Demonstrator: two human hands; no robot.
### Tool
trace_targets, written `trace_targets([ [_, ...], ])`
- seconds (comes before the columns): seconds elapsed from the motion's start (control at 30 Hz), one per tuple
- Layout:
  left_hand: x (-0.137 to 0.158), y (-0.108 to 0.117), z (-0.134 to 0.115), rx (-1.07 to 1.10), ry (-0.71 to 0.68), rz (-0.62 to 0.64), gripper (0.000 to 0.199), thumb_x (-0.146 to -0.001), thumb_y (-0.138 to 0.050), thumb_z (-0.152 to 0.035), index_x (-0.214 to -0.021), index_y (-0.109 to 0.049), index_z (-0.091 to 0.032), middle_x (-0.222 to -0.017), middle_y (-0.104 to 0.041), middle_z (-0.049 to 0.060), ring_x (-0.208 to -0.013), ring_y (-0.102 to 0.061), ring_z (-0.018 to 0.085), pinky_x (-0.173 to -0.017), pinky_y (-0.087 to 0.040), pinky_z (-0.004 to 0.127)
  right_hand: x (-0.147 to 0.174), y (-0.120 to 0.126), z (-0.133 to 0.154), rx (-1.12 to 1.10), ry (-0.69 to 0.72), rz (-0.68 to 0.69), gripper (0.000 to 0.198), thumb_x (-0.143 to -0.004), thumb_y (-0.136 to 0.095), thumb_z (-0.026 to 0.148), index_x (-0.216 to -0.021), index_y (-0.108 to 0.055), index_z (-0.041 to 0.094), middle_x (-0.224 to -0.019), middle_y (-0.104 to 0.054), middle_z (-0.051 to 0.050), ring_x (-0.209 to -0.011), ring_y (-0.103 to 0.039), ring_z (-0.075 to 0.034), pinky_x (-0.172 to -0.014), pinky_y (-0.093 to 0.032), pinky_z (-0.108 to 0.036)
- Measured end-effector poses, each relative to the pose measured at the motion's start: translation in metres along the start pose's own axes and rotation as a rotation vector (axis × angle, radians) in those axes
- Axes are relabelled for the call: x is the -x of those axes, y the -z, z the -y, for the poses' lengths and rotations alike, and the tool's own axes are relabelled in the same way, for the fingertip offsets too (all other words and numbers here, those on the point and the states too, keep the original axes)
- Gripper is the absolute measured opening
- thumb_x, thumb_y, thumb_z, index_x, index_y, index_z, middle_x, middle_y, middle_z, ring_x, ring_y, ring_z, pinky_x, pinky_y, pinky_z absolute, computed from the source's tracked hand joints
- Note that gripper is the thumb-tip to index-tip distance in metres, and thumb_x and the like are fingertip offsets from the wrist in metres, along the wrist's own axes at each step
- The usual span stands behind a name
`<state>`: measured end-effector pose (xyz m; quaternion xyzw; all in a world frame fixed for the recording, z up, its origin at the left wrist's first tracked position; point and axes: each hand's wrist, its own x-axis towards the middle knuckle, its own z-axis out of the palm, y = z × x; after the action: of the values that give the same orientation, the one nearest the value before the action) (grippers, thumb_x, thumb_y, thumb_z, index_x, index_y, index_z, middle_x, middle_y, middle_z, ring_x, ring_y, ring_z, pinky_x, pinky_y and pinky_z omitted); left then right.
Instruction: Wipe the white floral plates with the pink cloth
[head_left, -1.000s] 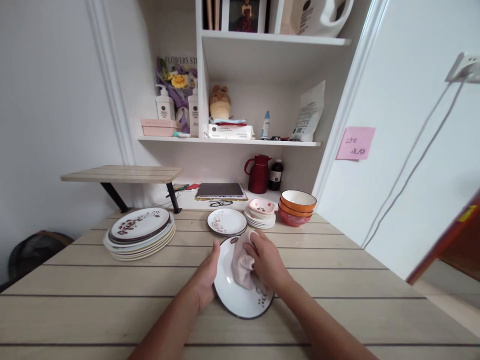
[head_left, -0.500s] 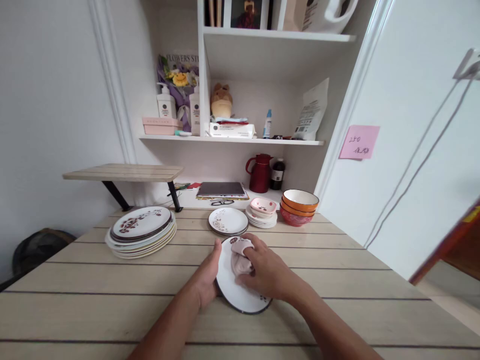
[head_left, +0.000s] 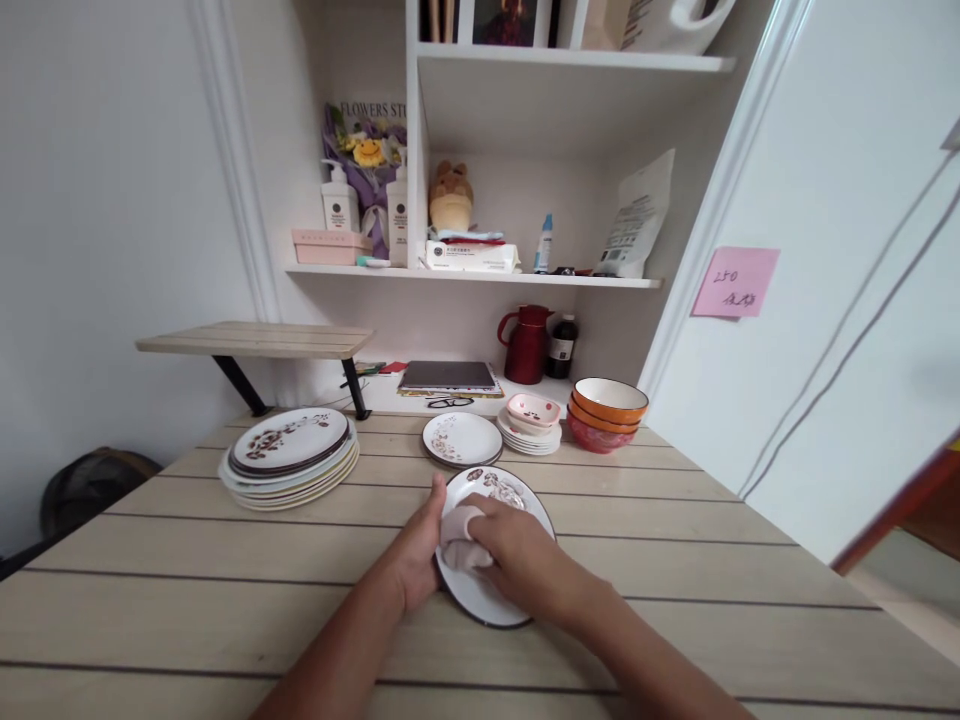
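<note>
A white plate (head_left: 491,600) with a dark rim and a brown flower print is tilted a little above the table in front of me. My left hand (head_left: 420,555) grips its left edge, thumb up along the rim and the other fingers hidden beneath. Bunched in my right hand (head_left: 517,555) is a pale pinkish cloth (head_left: 463,540), pressed on the left part of the plate's face. Just behind lie small plates (head_left: 463,438) with a similar print, stacked.
A tall stack of plates (head_left: 292,445) stands at the left by a small raised wooden shelf (head_left: 255,340). Saucers with a pink square dish (head_left: 533,410) and stacked orange and red bowls (head_left: 607,410) are at back right. Glasses (head_left: 450,402), a laptop (head_left: 448,375) and a red jug (head_left: 526,345) sit behind.
My right hand has moved the cloth down and left across the plate, uncovering the flower print near its top. My left hand keeps its hold. The view has shifted slightly.
</note>
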<state>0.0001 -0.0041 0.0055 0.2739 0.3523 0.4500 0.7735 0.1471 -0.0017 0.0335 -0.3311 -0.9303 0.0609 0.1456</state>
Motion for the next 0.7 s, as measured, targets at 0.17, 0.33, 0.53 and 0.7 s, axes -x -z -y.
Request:
trace_targets([
  [0.17, -0.001, 0.001, 0.001, 0.02, -0.053, 0.009, 0.065, -0.082, -0.044, -0.063, -0.122, -0.057, -0.014, -0.103, -0.072, 0.013, -0.098, -0.066, 0.026, -0.089, -0.046, 0.036, -0.008, 0.0, -0.015, 0.206, -0.135, -0.187, 0.024, -0.081, -0.06, 0.023, -0.104, -0.063, 0.019, -0.125, -0.055, -0.009, -0.111, -0.047, -0.027, -0.09, -0.035, -0.039],
  [0.33, 0.004, 0.001, 0.0, 0.0, -0.012, 0.005, 0.067, -0.082, -0.042, -0.065, -0.124, -0.056, -0.015, -0.109, -0.07, 0.013, -0.103, -0.064, 0.026, -0.094, -0.044, 0.037, 0.003, 0.013, -0.036, 0.323, -0.302, -0.203, 0.017, -0.081, -0.058, 0.026, -0.094, -0.067, 0.018, -0.131, -0.049, -0.012, -0.113, -0.045, -0.031, -0.089, -0.036, -0.042],
  [0.53, 0.001, 0.005, 0.001, -0.015, 0.012, -0.007, 0.074, -0.079, -0.043, -0.069, -0.127, -0.054, -0.015, -0.114, -0.068, 0.013, -0.108, -0.062, 0.027, -0.097, -0.042, 0.038, 0.019, 0.032, -0.037, 0.309, -0.259, 0.054, 0.023, -0.075, -0.047, 0.004, -0.081, -0.066, 0.017, -0.099, -0.061, -0.01, -0.091, -0.055, -0.023, -0.072, -0.04, -0.031],
  [0.7, 0.004, 0.003, -0.001, 0.002, 0.03, 0.036, 0.074, -0.079, -0.042, -0.069, -0.128, -0.053, -0.015, -0.115, -0.067, 0.013, -0.111, -0.061, 0.027, -0.098, -0.041, 0.038, 0.028, 0.03, -0.025, 0.199, -0.063, 0.231, 0.015, -0.069, -0.057, 0.014, -0.083, -0.064, 0.018, -0.1, -0.063, -0.008, -0.087, -0.058, -0.023, -0.064, -0.039, -0.028],
])
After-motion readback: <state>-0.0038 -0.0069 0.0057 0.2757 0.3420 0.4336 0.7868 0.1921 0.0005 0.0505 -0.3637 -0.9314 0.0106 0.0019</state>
